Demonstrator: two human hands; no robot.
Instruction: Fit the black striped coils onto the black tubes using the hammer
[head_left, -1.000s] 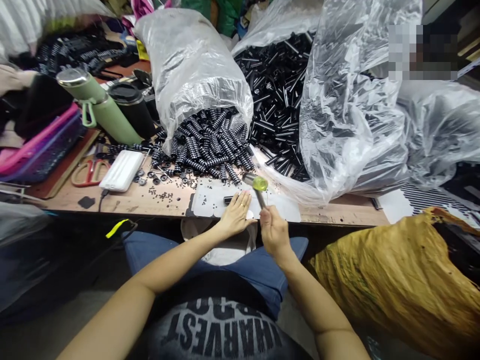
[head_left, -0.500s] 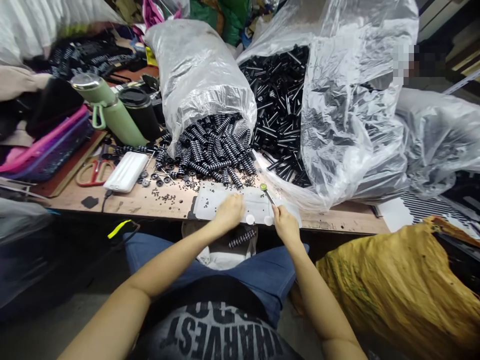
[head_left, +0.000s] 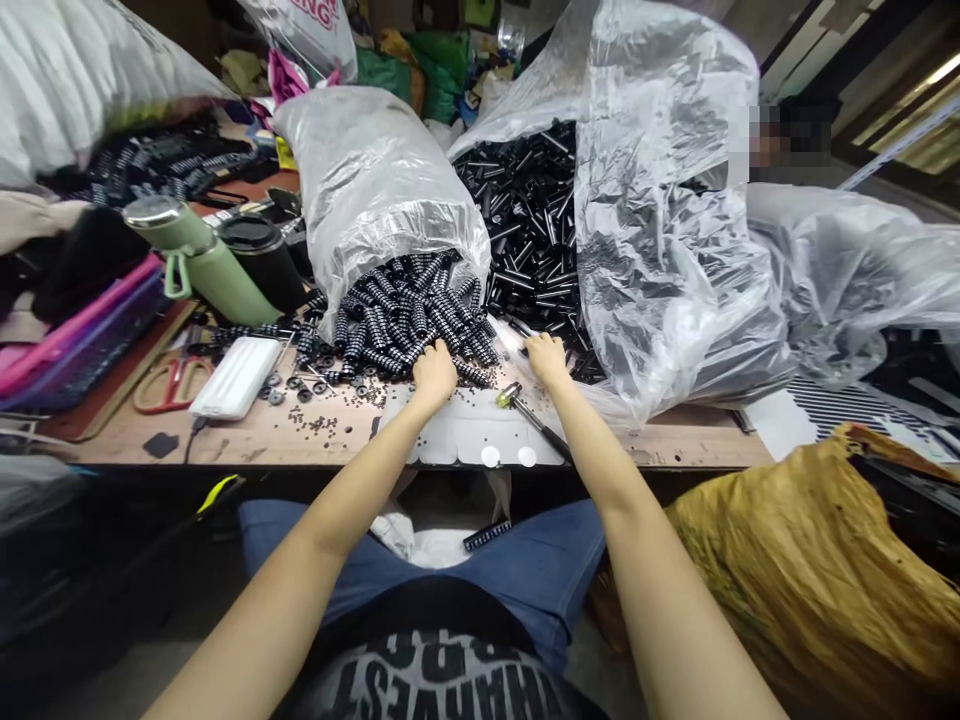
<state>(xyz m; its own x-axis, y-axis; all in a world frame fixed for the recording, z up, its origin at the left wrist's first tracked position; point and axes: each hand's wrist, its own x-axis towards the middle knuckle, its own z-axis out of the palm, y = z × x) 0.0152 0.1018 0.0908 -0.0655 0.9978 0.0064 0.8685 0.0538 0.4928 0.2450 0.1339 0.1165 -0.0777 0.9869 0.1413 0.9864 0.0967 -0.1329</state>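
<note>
If right forearm knocks hammer: could drop off table front edge.
Left hand, right hand: fingertips obscured, can't tell grips.

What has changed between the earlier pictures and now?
The right hand has let go of the hammer, which lies on the table, and moved forward to the black tubes. The left hand has moved forward to the ridged pieces. One ridged piece now shows below the table's edge. The bottle and scissors stayed put.
</note>
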